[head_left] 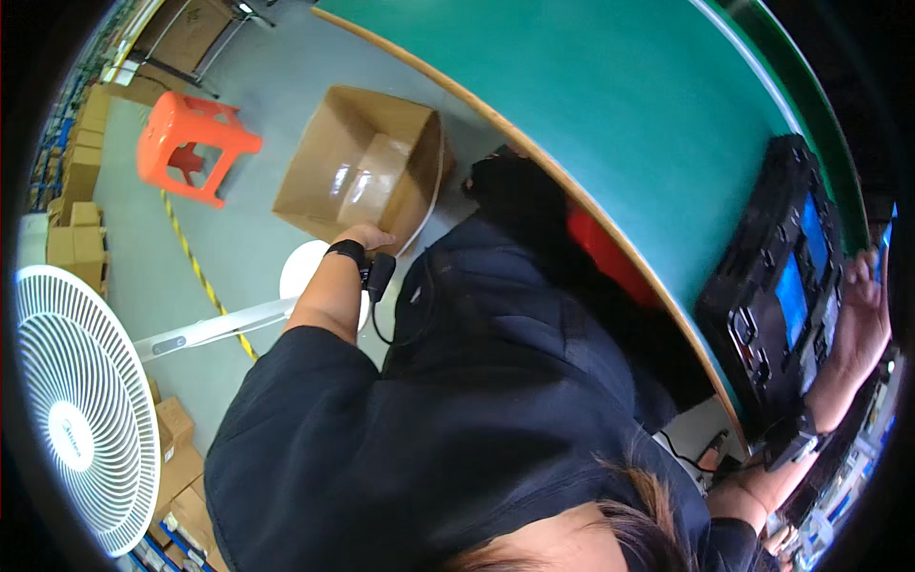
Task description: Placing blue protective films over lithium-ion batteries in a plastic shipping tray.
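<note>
My left hand [367, 236] is at the near rim of an open cardboard box [319, 167], its fingers closed on the edge. The box tilts toward me, and a shiny patch shows on its inner bottom. On that wrist sit a black band and a small black device [379, 276] with a cable. At the far right, my right hand [863, 310] is raised beside a black tray [739, 253] holding blue-faced flat pieces [790, 300]. Its fingers are curled next to a thin blue-edged piece [890, 234]; the grip is partly hidden.
The green tabletop [610, 95] has a wooden edge running diagonally past me. An orange stool [195, 148] stands beyond the box. At left is a white fan [86, 410] on a pole. Cardboard cartons [76, 243] line the far left. Something red [610, 253] shows under the table.
</note>
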{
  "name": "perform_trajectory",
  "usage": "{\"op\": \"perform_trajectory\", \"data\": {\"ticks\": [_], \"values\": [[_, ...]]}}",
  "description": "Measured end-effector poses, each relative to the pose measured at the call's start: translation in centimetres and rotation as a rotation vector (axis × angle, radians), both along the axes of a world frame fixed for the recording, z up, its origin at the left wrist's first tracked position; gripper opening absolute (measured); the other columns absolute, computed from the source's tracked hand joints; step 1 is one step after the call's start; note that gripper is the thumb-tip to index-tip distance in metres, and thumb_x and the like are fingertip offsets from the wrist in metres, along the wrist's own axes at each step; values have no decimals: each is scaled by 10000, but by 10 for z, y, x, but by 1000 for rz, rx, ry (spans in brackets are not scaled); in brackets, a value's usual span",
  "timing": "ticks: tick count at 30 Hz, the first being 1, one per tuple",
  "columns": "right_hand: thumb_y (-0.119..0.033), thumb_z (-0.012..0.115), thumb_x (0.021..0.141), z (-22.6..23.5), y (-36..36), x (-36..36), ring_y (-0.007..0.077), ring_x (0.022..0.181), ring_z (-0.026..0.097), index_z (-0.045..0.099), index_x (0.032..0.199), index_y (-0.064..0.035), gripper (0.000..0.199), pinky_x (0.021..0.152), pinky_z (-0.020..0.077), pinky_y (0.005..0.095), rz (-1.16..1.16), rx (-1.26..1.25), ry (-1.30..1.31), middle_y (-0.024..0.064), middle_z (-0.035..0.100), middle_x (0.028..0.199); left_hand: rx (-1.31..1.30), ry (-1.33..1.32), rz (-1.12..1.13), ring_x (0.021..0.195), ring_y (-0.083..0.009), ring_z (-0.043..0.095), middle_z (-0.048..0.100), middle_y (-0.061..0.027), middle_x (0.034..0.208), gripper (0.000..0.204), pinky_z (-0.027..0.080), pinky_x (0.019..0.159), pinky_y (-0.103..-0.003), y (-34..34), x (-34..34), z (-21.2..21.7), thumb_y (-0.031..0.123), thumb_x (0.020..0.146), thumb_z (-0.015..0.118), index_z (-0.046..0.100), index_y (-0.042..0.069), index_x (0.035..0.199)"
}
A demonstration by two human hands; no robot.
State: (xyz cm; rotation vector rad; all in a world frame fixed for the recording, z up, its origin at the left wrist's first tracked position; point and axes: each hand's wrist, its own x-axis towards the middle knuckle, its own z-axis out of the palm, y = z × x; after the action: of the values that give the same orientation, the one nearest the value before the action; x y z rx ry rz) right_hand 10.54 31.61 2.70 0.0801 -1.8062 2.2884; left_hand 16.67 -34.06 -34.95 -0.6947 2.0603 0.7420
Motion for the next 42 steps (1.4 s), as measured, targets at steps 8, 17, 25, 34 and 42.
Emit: {"op": "perform_trajectory", "data": {"ticks": [8, 17, 25, 34, 42], "values": [[-245, 569, 882, 6, -97, 4, 209, 766, 638, 575, 1075, -18, 298, 671, 473, 263, -201, 385, 24, 122, 635, 923, 487, 182, -426, 882, -163, 584, 649, -66, 864, 322, 450, 818, -307, 15, -39, 134, 303, 712, 694, 654, 44, 900], [-249, 603, 852, 11, -106, 3, 169, 633, 640, 575, 943, -13, 254, 551, 480, 244, -164, 546, 59, 110, 650, 803, 1111, 655, -500, 857, -166, 613, 645, -93, 914, 157, 467, 792, -274, 171, -31, 346, 21, 823, 588, 619, -1, 975], [-280, 570, 884, -5, -92, 2, 187, 608, 635, 546, 1014, 14, 323, 502, 491, 242, 26, 340, -176, 157, 654, 796, 103, 1627, -770, 1228, -312, 404, 511, -148, 1215, 360, 279, 1044, -422, 251, -74, 307, 276, 821, 606, 565, 46, 1096], [-323, 538, 895, -19, -69, 4, 214, 614, 640, 551, 937, 60, 386, 520, 522, 273, 68, 73, -57, 187, 642, 803, -16, 1565, -764, 1181, -303, 429, 500, -133, 1238, 356, 292, 1016, -400, 267, -64, 311, 272, 845, 576, 567, 25, 1100], [-286, 524, 899, -27, -67, -9, 239, 544, 624, 541, 901, 60, 347, 428, 489, 285, 79, 59, -20, 206, 623, 746, 70, 1555, -745, 1131, -305, 474, 525, -143, 1187, 280, 347, 976, -395, 268, -77, 307, 183, 823, 601, 584, 10, 1043]]}}
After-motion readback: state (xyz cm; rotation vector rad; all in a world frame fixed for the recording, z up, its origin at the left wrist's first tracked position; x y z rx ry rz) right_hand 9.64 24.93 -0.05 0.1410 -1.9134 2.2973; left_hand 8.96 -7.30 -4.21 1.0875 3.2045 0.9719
